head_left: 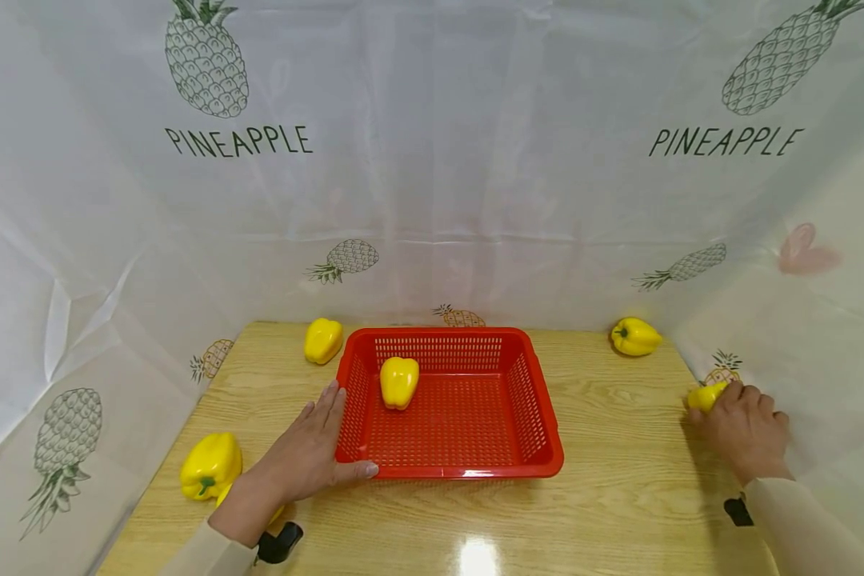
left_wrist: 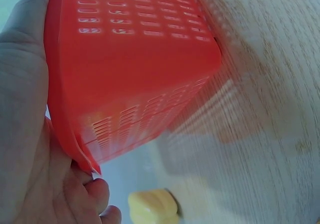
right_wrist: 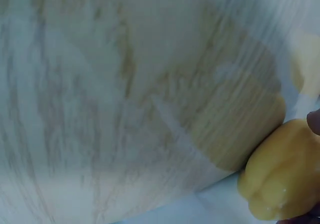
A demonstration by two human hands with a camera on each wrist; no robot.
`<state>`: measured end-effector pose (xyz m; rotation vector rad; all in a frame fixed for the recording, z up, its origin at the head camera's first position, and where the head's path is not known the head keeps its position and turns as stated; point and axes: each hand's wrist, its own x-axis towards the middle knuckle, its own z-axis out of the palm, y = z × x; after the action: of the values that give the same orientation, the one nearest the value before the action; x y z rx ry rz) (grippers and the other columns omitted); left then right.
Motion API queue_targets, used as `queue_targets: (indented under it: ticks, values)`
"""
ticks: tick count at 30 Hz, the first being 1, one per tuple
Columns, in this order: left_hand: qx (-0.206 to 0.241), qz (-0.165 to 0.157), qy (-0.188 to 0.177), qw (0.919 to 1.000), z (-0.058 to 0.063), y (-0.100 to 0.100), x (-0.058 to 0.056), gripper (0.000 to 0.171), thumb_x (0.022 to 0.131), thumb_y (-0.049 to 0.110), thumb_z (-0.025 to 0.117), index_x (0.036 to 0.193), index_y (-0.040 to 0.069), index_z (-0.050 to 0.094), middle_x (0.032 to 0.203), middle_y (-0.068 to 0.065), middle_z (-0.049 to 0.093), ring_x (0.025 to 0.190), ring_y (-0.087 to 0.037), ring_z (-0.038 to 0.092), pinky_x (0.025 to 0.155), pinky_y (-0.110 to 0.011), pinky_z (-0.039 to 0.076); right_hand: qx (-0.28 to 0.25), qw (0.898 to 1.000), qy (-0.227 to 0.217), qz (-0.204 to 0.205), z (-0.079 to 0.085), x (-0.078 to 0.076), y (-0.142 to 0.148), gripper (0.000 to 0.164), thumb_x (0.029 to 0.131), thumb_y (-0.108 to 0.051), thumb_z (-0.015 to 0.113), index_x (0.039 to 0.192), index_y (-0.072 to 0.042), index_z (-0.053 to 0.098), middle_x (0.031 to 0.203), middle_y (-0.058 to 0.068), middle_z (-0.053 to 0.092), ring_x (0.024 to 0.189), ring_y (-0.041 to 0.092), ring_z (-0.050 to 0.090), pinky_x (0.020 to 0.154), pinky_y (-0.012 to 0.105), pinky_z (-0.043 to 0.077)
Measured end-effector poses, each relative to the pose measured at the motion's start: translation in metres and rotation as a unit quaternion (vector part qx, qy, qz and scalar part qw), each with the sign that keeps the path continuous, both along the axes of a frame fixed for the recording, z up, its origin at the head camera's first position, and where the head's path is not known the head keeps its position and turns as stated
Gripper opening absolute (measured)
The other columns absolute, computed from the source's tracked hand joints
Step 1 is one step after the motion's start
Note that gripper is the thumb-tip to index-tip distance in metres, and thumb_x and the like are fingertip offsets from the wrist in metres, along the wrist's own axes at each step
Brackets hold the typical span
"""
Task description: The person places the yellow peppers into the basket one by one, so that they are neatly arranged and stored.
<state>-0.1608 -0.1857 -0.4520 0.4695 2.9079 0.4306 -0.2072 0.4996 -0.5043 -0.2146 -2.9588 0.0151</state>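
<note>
A red plastic basket (head_left: 446, 474) stands on the wooden table with one yellow bell pepper (head_left: 399, 382) inside, near its left wall. My left hand (head_left: 310, 448) rests at the basket's front left corner, its thumb along the front rim and its fingers against the left side. The basket's perforated wall (left_wrist: 135, 58) is close up in the left wrist view. At the table's right edge, my right hand (head_left: 750, 428) grips another yellow bell pepper (head_left: 706, 396), partly covered by the fingers. That pepper (right_wrist: 282, 176) shows at the right side of the right wrist view.
Behind the basket on the left lies a yellow bell pepper (head_left: 323, 341); another pepper (head_left: 636, 336) lies at the back right. One more pepper (head_left: 211, 466) sits by my left forearm, beside a pepper mostly hidden under the wrist. Pineapple-printed sheeting (head_left: 432, 200) walls the table (head_left: 619, 448).
</note>
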Motion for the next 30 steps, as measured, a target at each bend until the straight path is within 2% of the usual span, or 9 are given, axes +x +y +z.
queue_targets:
  ticks: [5, 9, 13, 17, 25, 30]
  values:
    - [0.001, 0.001, -0.005, 1.0, 0.0, 0.001, 0.0, 0.132, 0.082, 0.083, 0.067, 0.167, -0.004, 0.016, 0.176, -0.024, 0.009, 0.161, -0.043, 0.02, 0.13, -0.061, 0.021, -0.004, 1.0, -0.001, 0.003, 0.0, 0.004, -0.005, 0.07, 0.1, -0.045, 0.069, 0.099, 0.017, 0.036, 0.087, 0.036, 0.042, 0.077, 0.053, 0.047, 0.057, 0.059, 0.038]
    - [0.002, 0.0, -0.006, 1.0, 0.0, 0.0, 0.001, 0.132, 0.082, 0.083, 0.067, 0.167, -0.004, 0.015, 0.176, -0.024, 0.008, 0.161, -0.043, 0.02, 0.13, -0.061, 0.021, -0.012, 0.999, 0.023, 0.018, -0.005, 0.004, -0.008, 0.07, 0.094, -0.037, 0.077, 0.106, 0.017, 0.034, 0.091, 0.039, 0.04, 0.078, 0.058, 0.045, 0.057, 0.062, 0.04]
    - [0.0, 0.0, -0.002, 1.0, -0.001, -0.001, 0.0, 0.131, 0.083, 0.083, 0.066, 0.167, -0.004, 0.015, 0.176, -0.024, 0.008, 0.161, -0.043, 0.02, 0.13, -0.061, 0.021, -0.034, 0.997, 0.056, 0.038, -0.011, 0.002, -0.013, 0.069, 0.09, -0.03, 0.082, 0.107, 0.017, 0.033, 0.089, 0.037, 0.037, 0.072, 0.054, 0.043, 0.051, 0.06, 0.042]
    - [0.001, 0.0, 0.002, 1.0, -0.002, -0.001, 0.001, 0.13, 0.083, 0.082, 0.067, 0.167, -0.004, 0.015, 0.176, -0.024, 0.008, 0.162, -0.043, 0.02, 0.129, -0.061, 0.022, -0.044, 0.995, 0.075, 0.047, -0.012, 0.001, -0.019, 0.068, 0.091, -0.027, 0.082, 0.108, 0.017, 0.034, 0.089, 0.036, 0.036, 0.073, 0.052, 0.041, 0.049, 0.056, 0.041]
    - [0.006, 0.0, -0.006, 1.0, -0.002, -0.001, 0.001, 0.13, 0.084, 0.08, 0.067, 0.167, -0.004, 0.013, 0.176, -0.024, 0.005, 0.162, -0.043, 0.017, 0.13, -0.061, 0.02, -0.032, 0.994, 0.095, 0.047, -0.016, -0.001, -0.031, 0.067, 0.092, -0.024, 0.081, 0.108, 0.019, 0.032, 0.09, 0.037, 0.033, 0.077, 0.053, 0.038, 0.048, 0.055, 0.042]
    - [0.005, -0.001, 0.002, 1.0, -0.002, -0.001, 0.002, 0.129, 0.085, 0.081, 0.067, 0.166, -0.005, 0.014, 0.176, -0.023, 0.006, 0.162, -0.042, 0.019, 0.13, -0.06, 0.021, -0.028, 0.989, 0.126, 0.066, -0.016, -0.006, -0.05, 0.064, 0.091, -0.027, 0.081, 0.1, 0.016, 0.034, 0.087, 0.033, 0.034, 0.074, 0.05, 0.038, 0.049, 0.053, 0.039]
